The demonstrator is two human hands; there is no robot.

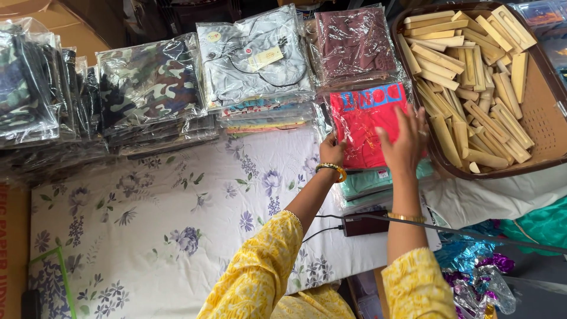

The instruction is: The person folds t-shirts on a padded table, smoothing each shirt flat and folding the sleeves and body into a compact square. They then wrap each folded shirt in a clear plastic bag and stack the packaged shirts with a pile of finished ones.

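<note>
Right now, seen from above the person's head, both hands are on a red garment packet (361, 121) sealed in clear plastic, which lies on top of a short stack of similar packets, pale green ones (366, 182) showing beneath it, at the right side of a flowered sheet (153, 236). The left hand (332, 151), with a beaded bangle at its wrist, grips the packet's lower left edge, fingers curled around it. The right hand (405, 142) lies flat and open on the packet's right half, fingers spread and pressing down, not closed on anything. The hands sit apart, one at each side of the packet. Both arms wear yellow patterned sleeves. Just beyond the red packet is a maroon packet (354, 44), and to its left a grey packet (254, 56) atop a colourful pile, then a camouflage packet (150, 82) and further dark stacks along the left edge. Just to the right of the red packet stands a brown basket (540, 112) full of pale wooden sticks (466, 77). Near the person's forearms a dark power adapter (365, 223) with its cable rests on the sheet, and shiny foil wrapping (478, 274) lies lower right.
</note>
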